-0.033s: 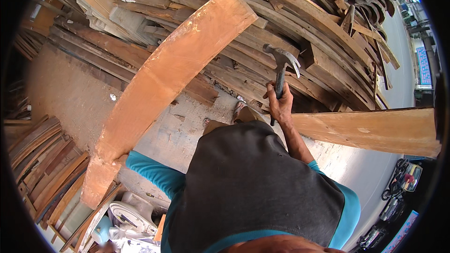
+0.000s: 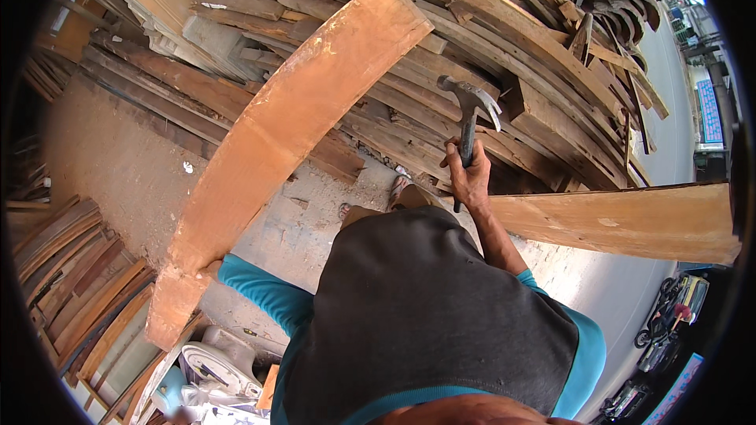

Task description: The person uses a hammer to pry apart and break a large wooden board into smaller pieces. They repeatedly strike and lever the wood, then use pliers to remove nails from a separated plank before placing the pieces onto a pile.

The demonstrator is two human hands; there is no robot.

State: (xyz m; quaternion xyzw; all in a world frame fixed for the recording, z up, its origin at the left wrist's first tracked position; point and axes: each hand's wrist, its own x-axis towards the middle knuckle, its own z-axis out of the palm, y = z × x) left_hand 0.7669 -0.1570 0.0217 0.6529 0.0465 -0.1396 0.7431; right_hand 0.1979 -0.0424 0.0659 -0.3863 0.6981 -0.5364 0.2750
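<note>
My right hand is wrapped round the dark handle of a claw hammer, held upright with its metal head above the fist and the claw pointing right. To the left, a long, broad reddish-brown wooden board slants from lower left up toward the woodpile. My left hand grips this board by its edge near the lower end; most of its fingers are hidden. A gap separates the hammer from the board.
Stacked old timber fills the far side. Another wide plank juts out at my right. More boards stand at the left, with a white plastic-looking object near them. Motorbikes stand by the road at far right.
The board's lower end and my left hand have shifted slightly to the right. My right hand holds the hammer almost in the same place.
</note>
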